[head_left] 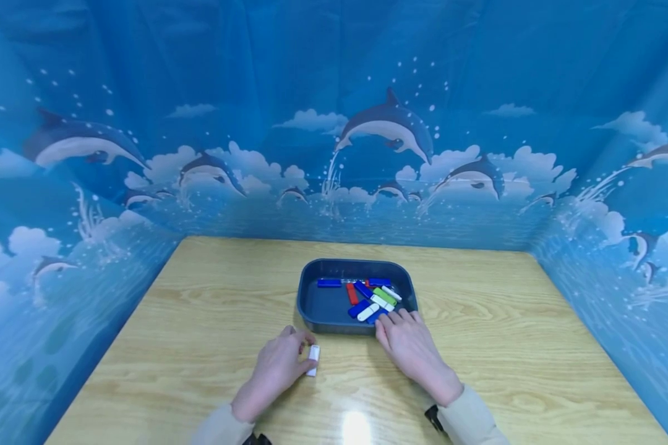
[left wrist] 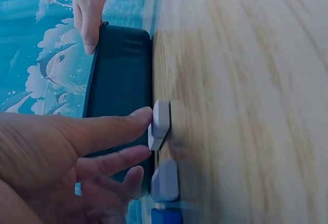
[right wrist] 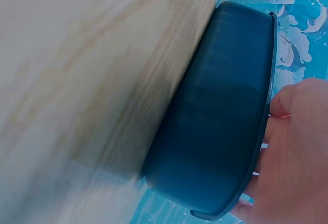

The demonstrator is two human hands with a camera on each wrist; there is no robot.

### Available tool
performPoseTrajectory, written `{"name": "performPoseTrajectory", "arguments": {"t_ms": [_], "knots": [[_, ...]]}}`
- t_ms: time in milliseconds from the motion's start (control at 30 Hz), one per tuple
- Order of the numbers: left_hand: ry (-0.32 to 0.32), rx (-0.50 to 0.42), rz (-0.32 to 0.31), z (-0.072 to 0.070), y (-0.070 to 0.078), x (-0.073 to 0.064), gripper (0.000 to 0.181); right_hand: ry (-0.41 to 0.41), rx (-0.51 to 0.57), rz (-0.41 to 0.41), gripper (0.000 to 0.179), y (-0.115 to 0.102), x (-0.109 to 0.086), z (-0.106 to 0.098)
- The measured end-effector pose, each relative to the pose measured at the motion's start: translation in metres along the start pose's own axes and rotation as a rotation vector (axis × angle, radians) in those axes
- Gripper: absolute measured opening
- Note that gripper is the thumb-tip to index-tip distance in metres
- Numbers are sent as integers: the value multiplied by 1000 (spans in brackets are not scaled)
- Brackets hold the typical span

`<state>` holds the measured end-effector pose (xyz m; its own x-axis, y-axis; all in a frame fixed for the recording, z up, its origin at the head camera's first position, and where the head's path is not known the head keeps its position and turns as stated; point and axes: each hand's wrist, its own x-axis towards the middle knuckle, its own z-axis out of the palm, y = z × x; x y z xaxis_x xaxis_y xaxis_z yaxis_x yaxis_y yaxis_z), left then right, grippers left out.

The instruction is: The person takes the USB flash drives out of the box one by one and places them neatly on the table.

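My left hand [head_left: 278, 358] is low over the table, pinching a white USB stick [head_left: 313, 360] between thumb and forefinger. In the left wrist view a second whitish stick [left wrist: 166, 180] and a blue one [left wrist: 166, 216] lie beside it. My right hand [head_left: 412, 346] reaches over the near right rim of a dark blue tray [head_left: 339, 328]; its fingertips are hidden inside, beside a blue stick [head_left: 376, 317], and I cannot tell whether they hold anything. Several more sticks lie in the tray's right part, among them a green stick [head_left: 385, 296] and a red stick [head_left: 352, 293].
The wooden table [head_left: 217, 290] extends on both sides of the tray. A blue dolphin-print curtain [head_left: 289, 216] closes off the back and both sides. A bright light reflection shows near the table's front.
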<state>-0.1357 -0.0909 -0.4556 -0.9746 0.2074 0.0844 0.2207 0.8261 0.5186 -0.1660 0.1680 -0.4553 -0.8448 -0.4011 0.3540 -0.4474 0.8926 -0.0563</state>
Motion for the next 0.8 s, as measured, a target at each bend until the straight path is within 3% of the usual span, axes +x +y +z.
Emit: {"name": "performPoseTrajectory", "arguments": {"t_ms": [233, 367, 600, 800], "knots": [[-24, 61, -33, -5, -3, -2, 36, 0, 3, 0, 24, 0, 0, 0], [-16, 47, -43, -9, -6, -3, 34, 9, 5, 0, 24, 0, 0, 0], [172, -27, 33, -15, -13, 2, 6, 12, 4, -4, 25, 0, 0, 0], [264, -132, 55, -23, -12, 16, 2, 1, -2, 3, 24, 0, 0, 2]]}}
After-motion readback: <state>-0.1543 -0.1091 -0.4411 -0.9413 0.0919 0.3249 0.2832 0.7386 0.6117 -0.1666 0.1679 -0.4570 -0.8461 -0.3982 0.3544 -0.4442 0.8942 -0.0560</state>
